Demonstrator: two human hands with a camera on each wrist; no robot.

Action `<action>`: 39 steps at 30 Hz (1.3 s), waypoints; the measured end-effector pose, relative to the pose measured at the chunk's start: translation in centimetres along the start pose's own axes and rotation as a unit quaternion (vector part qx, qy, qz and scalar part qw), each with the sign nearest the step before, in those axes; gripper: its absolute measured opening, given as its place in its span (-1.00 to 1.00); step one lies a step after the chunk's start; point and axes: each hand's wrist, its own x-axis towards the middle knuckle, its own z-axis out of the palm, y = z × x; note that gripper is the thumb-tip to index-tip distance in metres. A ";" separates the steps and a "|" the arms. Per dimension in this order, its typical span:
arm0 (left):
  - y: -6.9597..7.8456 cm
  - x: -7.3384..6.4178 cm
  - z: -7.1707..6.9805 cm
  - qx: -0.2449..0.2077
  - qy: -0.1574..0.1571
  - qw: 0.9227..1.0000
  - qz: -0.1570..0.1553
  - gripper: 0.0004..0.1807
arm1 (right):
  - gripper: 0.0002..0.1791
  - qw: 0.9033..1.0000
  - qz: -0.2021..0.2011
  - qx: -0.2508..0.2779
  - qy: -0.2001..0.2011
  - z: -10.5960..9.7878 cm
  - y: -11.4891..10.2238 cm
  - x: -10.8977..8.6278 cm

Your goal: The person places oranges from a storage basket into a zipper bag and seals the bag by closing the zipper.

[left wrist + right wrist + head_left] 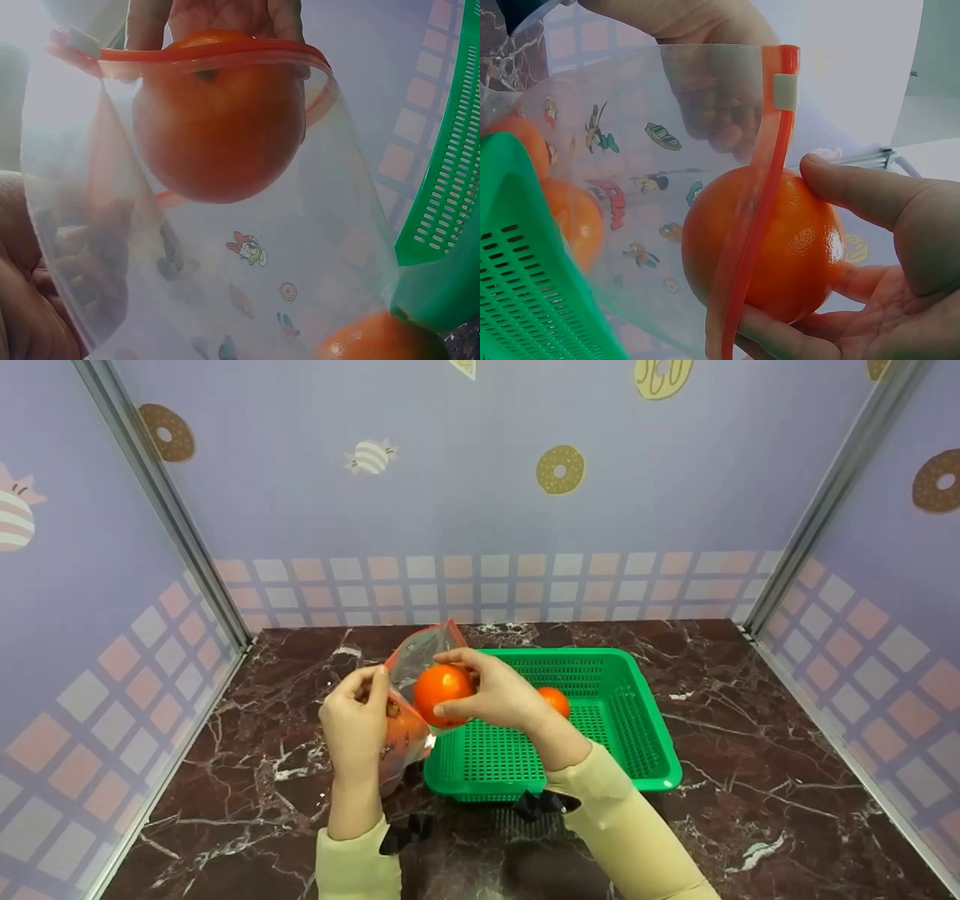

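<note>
My left hand [354, 727] pinches the rim of a clear zip bag [405, 746] printed with small cartoon figures. A red zip strip [754, 195] with a white slider runs along the bag's mouth. My right hand [504, 694] grips a large, shiny orange [444, 690] between thumb and fingers. The orange is partly inside the mouth, its lower part showing through the plastic in the left wrist view. Further oranges [574, 221] lie at the bottom of the bag, seen through the film in the right wrist view.
A green slotted basket [661, 735] stands right of the bag, under my right forearm. One orange [553, 701] in it is partly hidden by my right wrist. Both sit on a dark red marbled tabletop [255, 780], with patterned panels [480, 502] behind and at the sides.
</note>
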 end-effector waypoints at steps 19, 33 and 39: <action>-0.1 0.0 -0.1 -0.011 0.002 1.000 0.008 -0.81 | -0.42 0.999 -0.007 0.036 -0.005 0.2 0.3 -0.1; -0.1 0.0 0.0 -0.010 0.002 1.000 0.008 -0.81 | -0.48 1.000 -0.008 0.030 0.005 -0.2 0.3 -0.4; 0.0 -0.1 0.0 -0.013 0.000 1.000 0.011 -0.81 | -0.51 0.999 -0.007 0.039 0.005 -0.4 0.4 -0.5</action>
